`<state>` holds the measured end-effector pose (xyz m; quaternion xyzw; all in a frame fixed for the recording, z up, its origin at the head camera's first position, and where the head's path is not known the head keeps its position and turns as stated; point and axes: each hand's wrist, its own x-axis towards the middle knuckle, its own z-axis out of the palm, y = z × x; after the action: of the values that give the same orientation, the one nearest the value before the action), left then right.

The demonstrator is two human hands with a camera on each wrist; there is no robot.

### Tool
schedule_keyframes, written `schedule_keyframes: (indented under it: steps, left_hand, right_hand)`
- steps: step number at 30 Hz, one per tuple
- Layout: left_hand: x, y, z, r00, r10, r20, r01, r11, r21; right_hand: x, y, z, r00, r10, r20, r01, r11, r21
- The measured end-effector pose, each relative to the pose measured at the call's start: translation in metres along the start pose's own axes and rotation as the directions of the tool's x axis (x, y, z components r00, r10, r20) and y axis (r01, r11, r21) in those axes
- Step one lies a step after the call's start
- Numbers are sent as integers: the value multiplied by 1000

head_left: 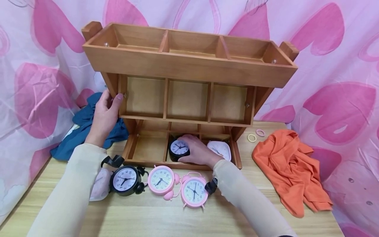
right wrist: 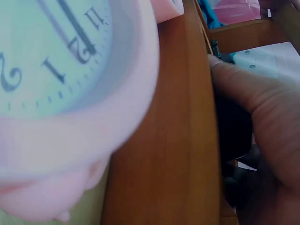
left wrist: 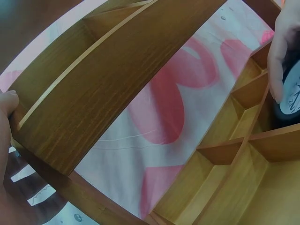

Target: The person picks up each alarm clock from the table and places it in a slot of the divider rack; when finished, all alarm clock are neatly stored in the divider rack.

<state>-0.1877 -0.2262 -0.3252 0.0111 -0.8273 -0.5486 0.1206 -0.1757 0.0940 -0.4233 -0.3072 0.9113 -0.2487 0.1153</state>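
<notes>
A wooden tiered shelf (head_left: 189, 62) with divided compartments stands on the table. My left hand (head_left: 105, 112) grips its left side at the middle tier, the thumb over the front edge; the left wrist view shows that thumb (left wrist: 8, 101) on the wood. In the bottom tier's middle compartment sits a round black clock (head_left: 179, 148) with a white dial facing up. My right hand (head_left: 198, 151) holds this clock from the right, fingers over its top and thumb at its lower edge. The compartment to its right contains a white square clock (head_left: 220, 149), partly behind my right hand.
Along the shelf's front lie a black twin-bell clock (head_left: 124, 180), two pink twin-bell clocks (head_left: 161, 179) and a pale pink clock (head_left: 100, 186) partly behind my left sleeve. Blue cloth (head_left: 84, 125) lies left; orange cloth (head_left: 290, 168) and two hair ties (head_left: 252, 138) lie right.
</notes>
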Motion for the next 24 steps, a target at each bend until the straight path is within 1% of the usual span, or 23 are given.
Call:
schedule_keyframes:
  steps: [4,8,11,14,16,18,24]
  left_hand:
    - [0,-1,0,1000,-3,-2,3,1000,6]
    - [0,-1,0,1000,-2,-1,2,1000,6]
    - [0,-1,0,1000,-1,0,1,1000,5]
    - [0,-1,0,1000,-1,-1,1,1000,4]
    - [0,-2,0,1000,-1,-2,1,1000,2]
    - [0,-2,0,1000,0,-4,0,1000,2]
    - [2,-2,0,1000,3,-6,-3,1000,-2]
  right_hand:
    - [-3,0,-3,999,-3,48,3,1000,1]
    - [-6,-1,-7,995,12,104,-14,1000,18]
    - [-7,-1,-9,992,8,129,-12,999,33]
    - [-9,-1,-12,990,-5,138,-2,999,49]
    - [-11,-1,-13,991,-2,132,-7,998,65]
    - [-14,-1,-14,994,7,106,-16,996,83]
    - [-32,-3,-20,998,50,-27,-44,984,171]
